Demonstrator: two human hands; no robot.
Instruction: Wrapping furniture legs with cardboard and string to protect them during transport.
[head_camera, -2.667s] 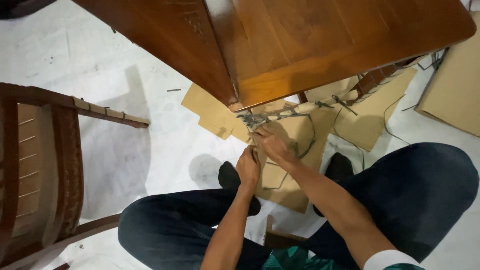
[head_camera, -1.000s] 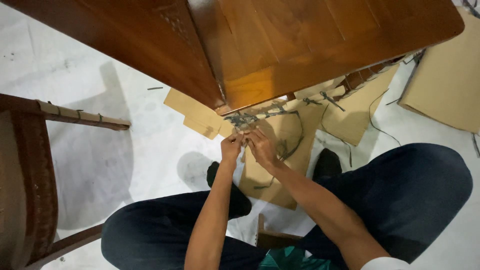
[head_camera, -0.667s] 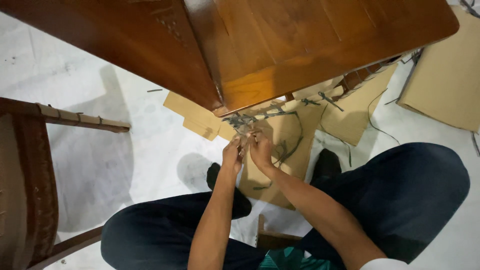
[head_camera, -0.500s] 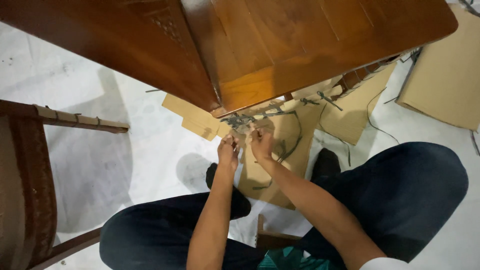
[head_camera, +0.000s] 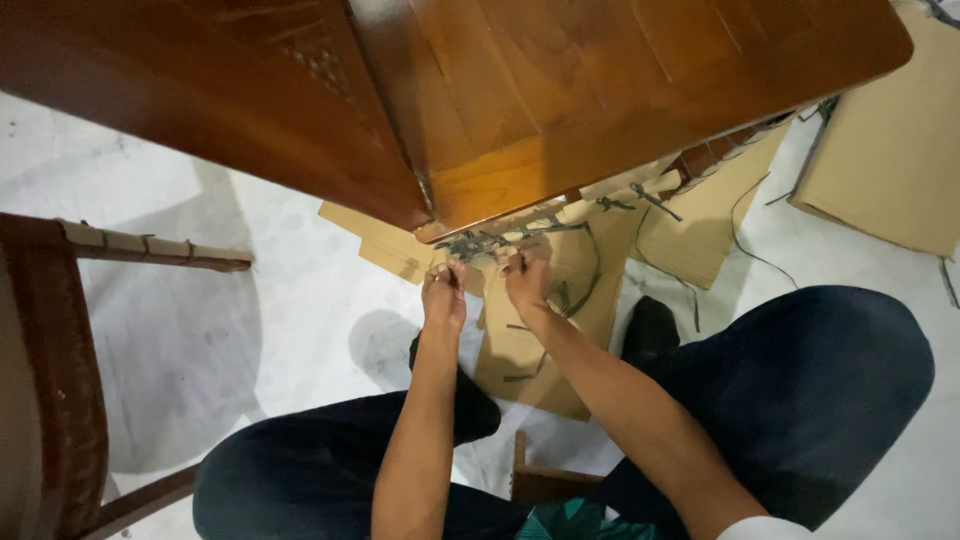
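Down near our knees, our left hand (head_camera: 443, 297) and right hand (head_camera: 526, 283) are both pinched shut on the dark cord (head_camera: 490, 241), tangled just under the wooden table's (head_camera: 600, 90) corner, cardboard (head_camera: 545, 330) underneath.

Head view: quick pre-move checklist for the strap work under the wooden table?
1. Both hands on the dark strap tangle: ok, left hand and right hand pinch it.
2. Strap ends free: cannot tell, fingers hide them.
3. Cardboard sheet lies flat beneath: ok.
4. Wooden table corner close above the hands: not ok, tight.
5. Chair apart from the hands: ok.
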